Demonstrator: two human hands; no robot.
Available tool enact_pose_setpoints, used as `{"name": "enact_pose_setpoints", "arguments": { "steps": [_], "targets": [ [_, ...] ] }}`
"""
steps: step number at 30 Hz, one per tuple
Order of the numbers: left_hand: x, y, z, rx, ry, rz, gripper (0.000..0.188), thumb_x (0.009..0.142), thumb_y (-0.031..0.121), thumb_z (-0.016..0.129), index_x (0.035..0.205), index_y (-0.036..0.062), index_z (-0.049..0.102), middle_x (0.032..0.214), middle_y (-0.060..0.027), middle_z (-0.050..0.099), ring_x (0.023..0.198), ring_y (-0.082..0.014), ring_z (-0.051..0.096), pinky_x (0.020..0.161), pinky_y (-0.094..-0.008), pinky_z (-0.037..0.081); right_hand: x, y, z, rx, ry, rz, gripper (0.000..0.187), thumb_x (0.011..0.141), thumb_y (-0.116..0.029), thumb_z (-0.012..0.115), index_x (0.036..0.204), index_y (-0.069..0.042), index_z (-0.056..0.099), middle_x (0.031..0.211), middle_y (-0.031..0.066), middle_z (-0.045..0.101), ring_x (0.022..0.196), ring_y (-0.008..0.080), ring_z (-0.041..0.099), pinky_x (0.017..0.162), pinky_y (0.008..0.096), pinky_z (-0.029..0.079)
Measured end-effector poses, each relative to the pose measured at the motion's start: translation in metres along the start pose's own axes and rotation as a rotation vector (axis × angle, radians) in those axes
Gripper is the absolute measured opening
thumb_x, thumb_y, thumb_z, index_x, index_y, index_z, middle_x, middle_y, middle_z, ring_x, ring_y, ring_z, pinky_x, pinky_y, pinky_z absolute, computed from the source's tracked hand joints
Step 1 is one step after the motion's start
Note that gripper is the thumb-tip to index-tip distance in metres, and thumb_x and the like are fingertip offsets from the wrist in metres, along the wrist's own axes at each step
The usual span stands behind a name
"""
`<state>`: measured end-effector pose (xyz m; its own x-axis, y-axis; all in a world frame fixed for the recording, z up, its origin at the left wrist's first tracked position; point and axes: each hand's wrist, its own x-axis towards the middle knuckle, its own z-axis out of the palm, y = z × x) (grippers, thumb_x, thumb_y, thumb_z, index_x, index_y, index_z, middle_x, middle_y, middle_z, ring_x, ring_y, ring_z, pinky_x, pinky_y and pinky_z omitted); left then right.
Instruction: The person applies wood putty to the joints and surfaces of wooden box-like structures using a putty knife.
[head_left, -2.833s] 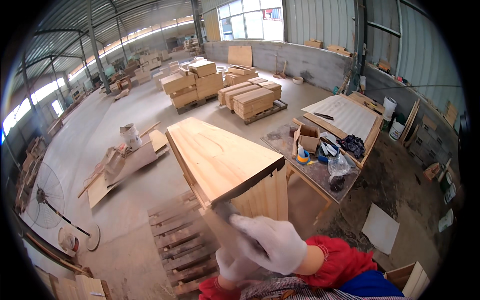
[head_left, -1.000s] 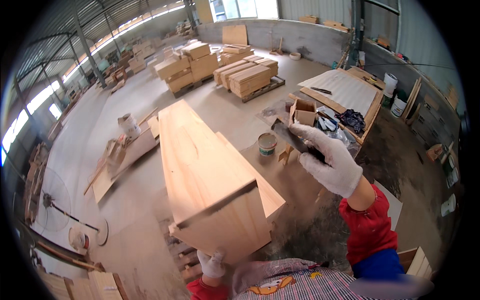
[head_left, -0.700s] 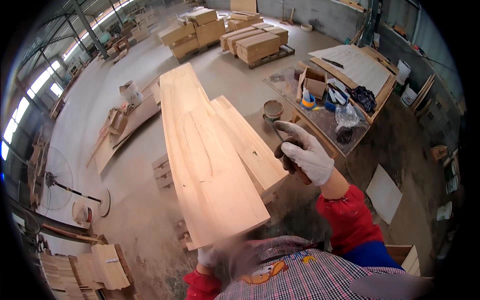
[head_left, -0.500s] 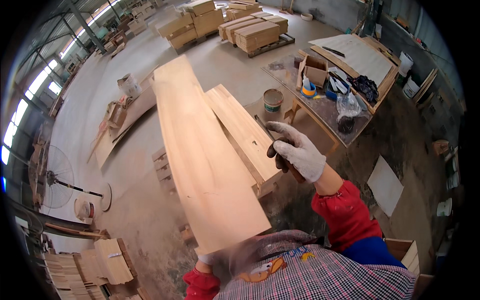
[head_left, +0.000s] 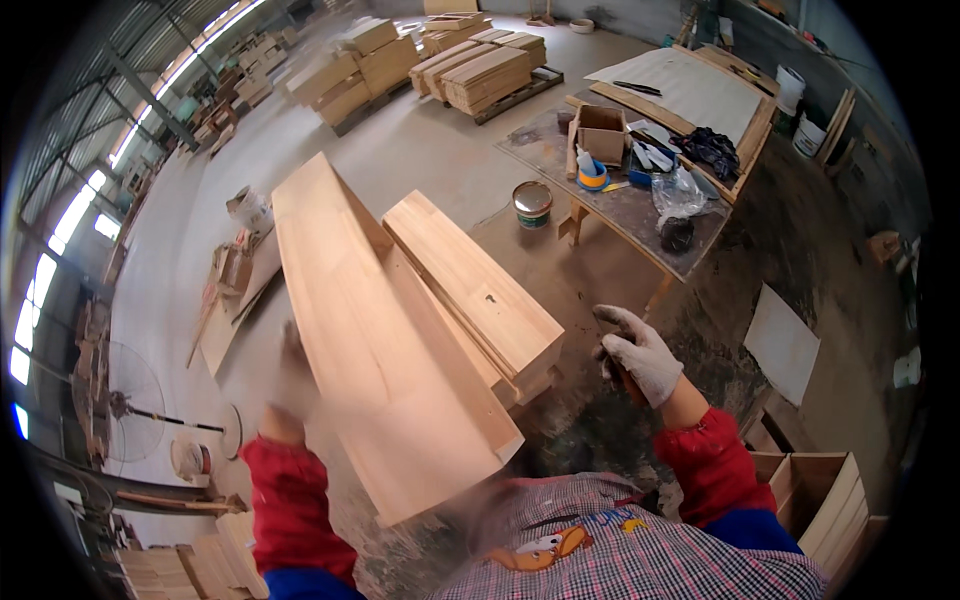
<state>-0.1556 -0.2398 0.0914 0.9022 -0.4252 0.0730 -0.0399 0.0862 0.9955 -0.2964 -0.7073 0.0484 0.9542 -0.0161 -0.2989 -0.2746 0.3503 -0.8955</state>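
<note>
Looking down through the head view: a long pale wooden box [head_left: 380,340] lies in front of me, its broad top panel running away from my chest, a second narrower panel [head_left: 475,285] lying along its right side. My left hand [head_left: 290,365] is at the box's left edge, blurred; I cannot tell whether it grips the edge or only rests against it. My right hand [head_left: 638,352], in a white glove, is off the wood, just right of the box's near corner, fingers curled shut around a dark handle-like tool; too little shows to say which tool. The two hands are well apart, one either side of the box.

Beyond: a paint tin [head_left: 532,203] on the floor by a grey worktable [head_left: 640,215], a small carton [head_left: 602,132] on it, stacked boards [head_left: 488,75] farther back.

Judgement: the box is being steadied and turned for work on its surface. Next move calls for a firm left-hand hold before the right brings the tool to the wood.
</note>
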Motion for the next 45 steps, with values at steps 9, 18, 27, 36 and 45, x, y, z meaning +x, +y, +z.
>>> {"name": "enact_pose_setpoints", "arguments": {
  "steps": [9,18,27,36,45],
  "targets": [
    [0.134,-0.002,-0.053,-0.282,0.621,-0.213,0.049,0.098,0.033,0.046,0.135,0.0025,0.043,0.134,-0.0063,0.050,0.125,-0.0177,0.044,0.107,-0.0260,0.030,-0.059,0.030,-0.073,0.102,0.270,0.015,0.049,0.090,-0.014,0.051,0.137,-0.006,0.037,0.082,0.0094,0.060,0.057,0.0134,0.056,0.051,0.0255,0.047],
    [0.120,0.093,-0.005,0.338,0.241,-0.398,0.051,0.091,0.042,0.056,0.130,0.0092,0.049,0.120,-0.0009,0.056,0.105,-0.0151,0.053,0.087,-0.0308,0.044,-0.068,0.031,-0.108,0.200,0.386,-0.113,0.044,0.091,-0.012,0.051,0.133,-0.008,0.040,0.083,0.0075,0.057,0.057,0.0127,0.056,0.048,0.0250,0.046],
    [0.142,0.124,0.013,1.405,0.114,-0.020,0.047,0.097,0.045,0.039,0.111,0.0049,0.060,0.083,-0.0162,0.062,0.074,-0.0253,0.059,0.071,-0.0371,0.045,-0.064,0.028,-0.092,0.216,0.382,-0.143,0.043,0.091,-0.012,0.051,0.133,-0.007,0.041,0.083,0.0080,0.058,0.056,0.0129,0.057,0.046,0.0243,0.047],
    [0.175,0.148,0.112,1.730,-0.360,0.138,0.049,0.093,0.039,0.034,0.075,0.0023,0.061,0.077,-0.0231,0.061,0.077,-0.0417,0.057,0.071,-0.0475,0.043,-0.095,0.046,-0.086,0.116,0.510,-0.106,0.046,0.090,-0.013,0.053,0.134,-0.009,0.042,0.081,0.0073,0.060,0.058,0.0135,0.057,0.046,0.0249,0.047],
    [0.211,0.105,0.118,1.673,-0.555,0.106,0.041,0.090,0.035,0.037,0.083,0.0043,0.063,0.071,-0.0191,0.060,0.072,-0.0383,0.058,0.070,-0.0445,0.045,-0.093,0.061,-0.064,0.093,0.481,-0.014,0.046,0.090,-0.011,0.051,0.134,-0.007,0.040,0.081,0.0085,0.060,0.055,0.0128,0.057,0.046,0.0245,0.047]
  ]
}}
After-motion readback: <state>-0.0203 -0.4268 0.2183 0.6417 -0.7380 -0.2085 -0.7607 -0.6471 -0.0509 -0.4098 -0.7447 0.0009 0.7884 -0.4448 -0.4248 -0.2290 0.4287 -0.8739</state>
